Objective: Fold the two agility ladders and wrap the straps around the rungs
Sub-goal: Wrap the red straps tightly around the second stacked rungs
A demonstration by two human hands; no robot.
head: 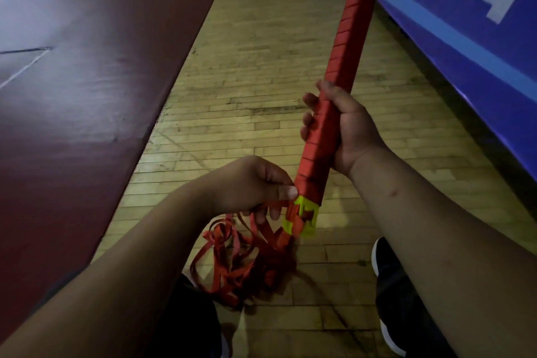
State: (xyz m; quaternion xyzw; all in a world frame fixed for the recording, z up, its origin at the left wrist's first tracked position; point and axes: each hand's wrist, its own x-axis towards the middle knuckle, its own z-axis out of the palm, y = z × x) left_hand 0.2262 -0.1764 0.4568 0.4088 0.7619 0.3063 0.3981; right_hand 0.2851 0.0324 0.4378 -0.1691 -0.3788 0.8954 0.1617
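A folded agility ladder (345, 46) forms one long bundle of yellow-green rungs wound in red strap, tilted up to the right. My right hand (340, 125) grips the bundle around its lower middle. Yellow-green rung ends (302, 218) stick out at the bottom. My left hand (258, 186) pinches the red strap right beside that lower end. A loose tangle of red strap (241, 261) hangs below my left hand down to the floor. Only one ladder is in view.
I stand on a wooden plank floor (261, 81). A dark red mat (87, 67) covers the left side. A blue banner wall (470, 9) with white lettering runs along the right. My dark shoes (386, 285) are at the bottom.
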